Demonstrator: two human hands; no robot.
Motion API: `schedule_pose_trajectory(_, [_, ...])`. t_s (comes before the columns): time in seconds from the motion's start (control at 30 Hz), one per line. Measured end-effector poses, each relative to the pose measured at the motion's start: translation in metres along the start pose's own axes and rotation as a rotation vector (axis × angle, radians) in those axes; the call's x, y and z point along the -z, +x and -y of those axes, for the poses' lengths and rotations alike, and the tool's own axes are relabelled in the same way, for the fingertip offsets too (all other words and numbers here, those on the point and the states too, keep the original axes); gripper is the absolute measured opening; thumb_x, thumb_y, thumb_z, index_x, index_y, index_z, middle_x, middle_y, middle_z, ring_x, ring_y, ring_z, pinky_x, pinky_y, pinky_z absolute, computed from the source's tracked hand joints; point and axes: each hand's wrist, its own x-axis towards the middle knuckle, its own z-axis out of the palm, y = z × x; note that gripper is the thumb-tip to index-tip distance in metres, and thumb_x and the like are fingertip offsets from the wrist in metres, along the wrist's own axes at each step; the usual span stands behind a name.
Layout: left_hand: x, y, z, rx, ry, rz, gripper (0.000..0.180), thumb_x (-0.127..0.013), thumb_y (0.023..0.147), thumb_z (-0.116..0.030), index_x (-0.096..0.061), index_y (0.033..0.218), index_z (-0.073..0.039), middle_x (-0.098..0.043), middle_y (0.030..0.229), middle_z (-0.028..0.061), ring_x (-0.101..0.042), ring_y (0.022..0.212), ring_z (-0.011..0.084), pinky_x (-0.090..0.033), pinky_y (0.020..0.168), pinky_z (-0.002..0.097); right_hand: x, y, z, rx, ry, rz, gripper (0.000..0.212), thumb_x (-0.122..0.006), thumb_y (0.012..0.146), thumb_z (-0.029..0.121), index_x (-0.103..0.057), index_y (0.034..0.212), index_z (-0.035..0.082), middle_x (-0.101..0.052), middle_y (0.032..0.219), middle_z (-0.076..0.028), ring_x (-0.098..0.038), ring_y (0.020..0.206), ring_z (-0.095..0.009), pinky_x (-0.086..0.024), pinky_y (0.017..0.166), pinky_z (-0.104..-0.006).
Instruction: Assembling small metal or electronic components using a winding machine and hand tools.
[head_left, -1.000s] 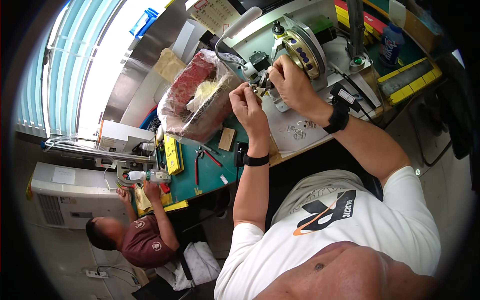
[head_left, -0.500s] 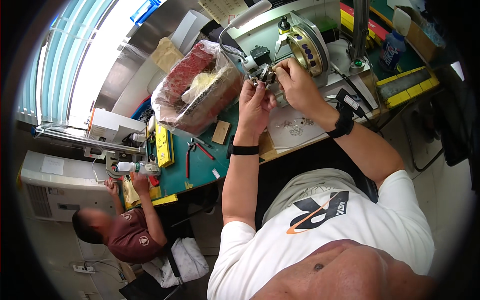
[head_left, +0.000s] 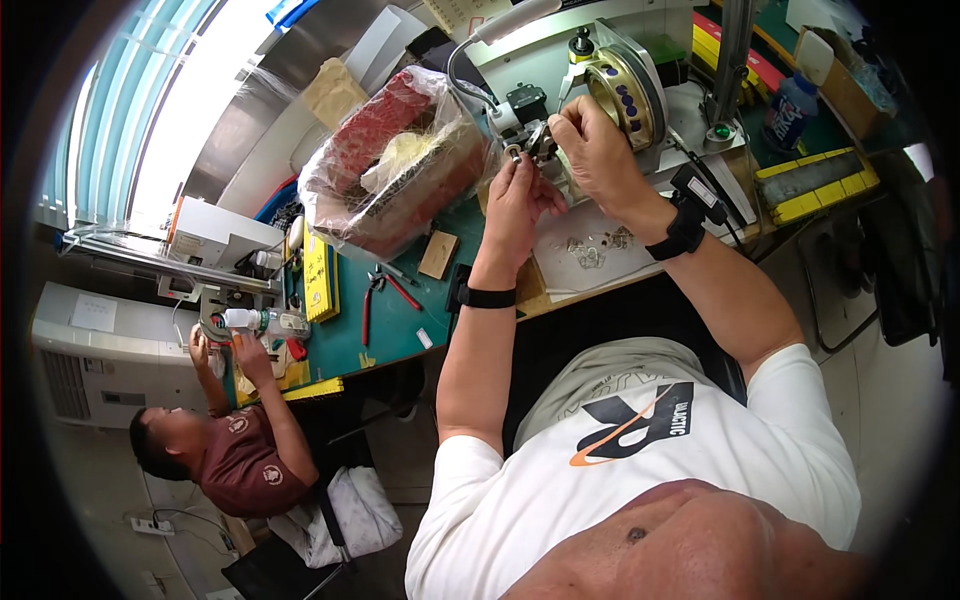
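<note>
My left hand (head_left: 517, 200) is raised at the front of a small bench machine (head_left: 610, 85) with a round brass-coloured wheel, and its fingertips pinch a small metal part (head_left: 514, 152). My right hand (head_left: 592, 150) is closed just to the right of it, against the machine's small black fixture (head_left: 527, 105); what it holds is hidden by the fingers. Both wrists wear black bands. A few small metal parts (head_left: 592, 247) lie on the white sheet (head_left: 640, 262) below my hands.
A clear plastic bag (head_left: 400, 170) with red and pale material sits left of the machine on the green bench (head_left: 345, 345). Red-handled pliers (head_left: 375, 300), a yellow block (head_left: 318, 280) and a plastic bottle (head_left: 790, 108) lie around. A seated person (head_left: 235, 440) works at the bench's left end.
The view has shifted slightly. My left hand has risen closer to the machine's fixture, next to my right hand, which stays at the same spot.
</note>
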Motion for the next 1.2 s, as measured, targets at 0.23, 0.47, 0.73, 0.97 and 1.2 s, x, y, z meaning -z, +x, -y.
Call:
schedule_pose_trajectory(0.23, [0.016,0.002,0.0,-0.012,-0.079,0.059,0.027,-0.053,0.125,-0.031,-0.06,0.115,-0.007,-0.067,0.093,0.0067,-0.074,0.076,0.0247,-0.056,0.067,0.0348,-0.001,-0.001,0.007,0.023,-0.07,0.025,0.022,-0.065,0.118,0.023,-0.061,0.11,0.004,-0.056,0.092,0.002,-0.047,0.082,-0.006,-0.047,0.072,-0.0275])
schedule_pose_trajectory(0.47, [-0.007,0.004,-0.001,-0.096,-0.161,0.029,0.013,-0.059,0.122,-0.019,-0.059,0.119,-0.006,-0.069,0.103,0.0072,-0.074,0.077,0.021,-0.059,0.07,0.0326,0.0,-0.001,-0.002,-0.002,-0.063,-0.008,0.021,-0.064,0.119,0.024,-0.061,0.113,0.004,-0.056,0.093,0.001,-0.049,0.084,-0.007,-0.048,0.074,-0.0277])
schedule_pose_trajectory(0.73, [-0.005,-0.003,0.004,-0.257,0.229,-0.147,0.014,-0.063,0.121,-0.016,-0.06,0.115,-0.003,-0.072,0.1,0.0079,-0.071,0.079,0.0152,-0.057,0.072,0.0299,0.008,-0.046,0.009,-0.092,0.296,0.071,0.03,-0.066,0.12,0.035,-0.063,0.118,0.005,-0.062,0.096,0.0,-0.057,0.081,-0.007,-0.051,0.073,-0.0257])
schedule_pose_trajectory(0.97, [-0.015,-0.011,-0.005,-0.619,0.576,-0.497,0.012,-0.063,0.12,-0.013,-0.063,0.115,-0.001,-0.07,0.104,0.0051,-0.062,0.087,0.0102,-0.053,0.08,0.027,0.1,-0.06,0.038,0.292,0.09,-0.33,0.025,-0.071,0.117,0.026,-0.064,0.124,0.003,-0.066,0.099,-0.002,-0.062,0.08,-0.006,-0.052,0.068,-0.0224])
schedule_pose_trajectory(1.2, [-0.039,-0.015,-0.022,-0.909,0.689,-0.527,0.012,-0.063,0.12,-0.011,-0.063,0.114,-0.001,-0.065,0.108,0.0032,-0.057,0.093,0.0092,-0.051,0.085,0.0261,0.191,0.003,0.04,-0.194,0.34,-0.504,0.028,-0.071,0.116,0.027,-0.065,0.13,0.003,-0.067,0.105,-0.004,-0.065,0.091,-0.01,-0.059,0.069,-0.0272])
